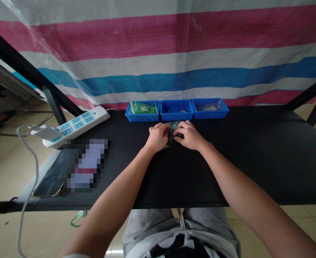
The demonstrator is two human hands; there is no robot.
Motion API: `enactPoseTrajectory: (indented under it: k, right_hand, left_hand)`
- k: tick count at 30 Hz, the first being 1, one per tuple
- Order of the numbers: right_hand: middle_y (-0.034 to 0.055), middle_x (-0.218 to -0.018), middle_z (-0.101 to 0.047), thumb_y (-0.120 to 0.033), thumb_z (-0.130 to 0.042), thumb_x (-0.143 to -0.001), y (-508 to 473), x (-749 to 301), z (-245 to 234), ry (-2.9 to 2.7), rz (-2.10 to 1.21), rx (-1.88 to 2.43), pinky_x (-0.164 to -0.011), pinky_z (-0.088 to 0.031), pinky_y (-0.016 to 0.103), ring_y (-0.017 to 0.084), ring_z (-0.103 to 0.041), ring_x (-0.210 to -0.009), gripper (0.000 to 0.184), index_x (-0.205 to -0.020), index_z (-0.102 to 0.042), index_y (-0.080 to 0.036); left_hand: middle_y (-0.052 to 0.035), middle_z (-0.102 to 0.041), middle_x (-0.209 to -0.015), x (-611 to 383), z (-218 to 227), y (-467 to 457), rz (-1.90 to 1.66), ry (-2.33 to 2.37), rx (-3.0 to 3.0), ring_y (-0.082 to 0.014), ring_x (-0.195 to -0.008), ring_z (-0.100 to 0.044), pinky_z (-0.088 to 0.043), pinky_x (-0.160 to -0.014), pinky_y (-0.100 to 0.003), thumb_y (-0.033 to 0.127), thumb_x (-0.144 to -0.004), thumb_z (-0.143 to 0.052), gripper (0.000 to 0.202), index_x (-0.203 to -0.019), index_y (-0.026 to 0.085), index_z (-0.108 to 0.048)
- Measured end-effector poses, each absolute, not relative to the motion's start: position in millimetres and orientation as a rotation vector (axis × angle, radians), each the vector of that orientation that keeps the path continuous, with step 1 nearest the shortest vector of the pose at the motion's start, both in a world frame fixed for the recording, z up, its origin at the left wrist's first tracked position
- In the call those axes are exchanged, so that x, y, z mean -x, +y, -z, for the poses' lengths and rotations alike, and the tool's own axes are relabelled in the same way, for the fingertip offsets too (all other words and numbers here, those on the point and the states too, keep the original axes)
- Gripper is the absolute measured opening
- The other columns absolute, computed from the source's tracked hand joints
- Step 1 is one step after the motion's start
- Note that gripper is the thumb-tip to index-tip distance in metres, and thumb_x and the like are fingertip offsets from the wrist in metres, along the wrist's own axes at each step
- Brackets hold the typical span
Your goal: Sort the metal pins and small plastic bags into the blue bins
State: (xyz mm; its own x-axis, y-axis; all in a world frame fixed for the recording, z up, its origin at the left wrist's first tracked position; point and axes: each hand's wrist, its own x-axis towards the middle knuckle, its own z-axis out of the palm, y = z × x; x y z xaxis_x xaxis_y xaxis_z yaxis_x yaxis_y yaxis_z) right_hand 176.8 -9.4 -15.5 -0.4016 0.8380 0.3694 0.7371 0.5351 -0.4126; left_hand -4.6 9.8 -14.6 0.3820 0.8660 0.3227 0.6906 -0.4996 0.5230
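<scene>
My left hand (pixel 157 137) and my right hand (pixel 189 135) meet over a small dark green circuit board (pixel 172 126) on the black table (pixel 254 154), just in front of the middle blue bin. Both hands grip the board, and their fingers hide most of it. My right fingers pinch a small dark part (pixel 178 135) at the board's edge; what it is cannot be made out.
Three blue bins line the far edge: the left bin (pixel 142 111) holds green boards, the middle bin (pixel 177 110) and right bin (pixel 210 109) hold small parts. A white power strip (pixel 77 125) and a blurred flat item (pixel 85 163) lie left. A striped tarp hangs behind.
</scene>
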Motion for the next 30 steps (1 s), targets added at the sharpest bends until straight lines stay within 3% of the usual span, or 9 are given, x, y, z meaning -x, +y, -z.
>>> enactPoseTrajectory:
  k: [8,20,25,30]
  right_hand:
    - [0.0083,-0.107,-0.048,-0.025,-0.061,-0.08,-12.5,-172.6,18.8,-2.312,-0.266,1.483,-0.085,-0.037,0.043,0.027,-0.041,-0.099,0.007,-0.085,-0.066,-0.023]
    - [0.0098,-0.114,-0.044,-0.025,-0.057,-0.085,-12.1,-173.7,17.9,-2.33,-0.347,1.443,-0.089,-0.037,0.046,0.029,-0.04,-0.106,0.006,-0.085,-0.061,-0.021]
    - [0.0092,-0.104,-0.05,-0.025,-0.054,-0.088,-11.1,-174.8,15.7,-2.134,-0.334,1.261,-0.093,-0.038,0.041,0.024,-0.044,-0.101,0.009,-0.083,-0.06,-0.019]
    - [0.0048,-0.083,-0.061,-0.027,-0.052,-0.09,-9.0,-175.0,12.0,-1.927,-0.474,1.139,-0.078,-0.045,0.033,0.019,-0.055,-0.081,0.014,-0.089,-0.064,-0.02]
  left_hand:
    - [-0.0071,-0.068,-0.099,3.5,14.4,8.7,-0.821,1.354,-2.348,-0.0215,-0.094,-0.063,-0.046,-0.088,-0.04,0.006,-0.076,-0.044,0.03,-0.094,0.019,-0.065]
    - [-0.0073,-0.069,-0.1,4.0,14.1,7.9,-0.773,1.353,-2.379,-0.0248,-0.099,-0.062,-0.041,-0.089,-0.044,0.012,-0.08,-0.045,0.027,-0.096,0.019,-0.064]
    - [-0.0065,-0.069,-0.1,3.5,12.1,6.4,-0.809,1.375,-2.357,-0.0242,-0.1,-0.061,-0.04,-0.091,-0.043,0.012,-0.079,-0.048,0.026,-0.097,0.02,-0.064]
    - [-0.0057,-0.068,-0.101,3.2,9.7,3.4,-0.891,1.371,-2.357,-0.0242,-0.103,-0.059,-0.037,-0.093,-0.043,0.017,-0.08,-0.052,0.021,-0.098,0.02,-0.063]
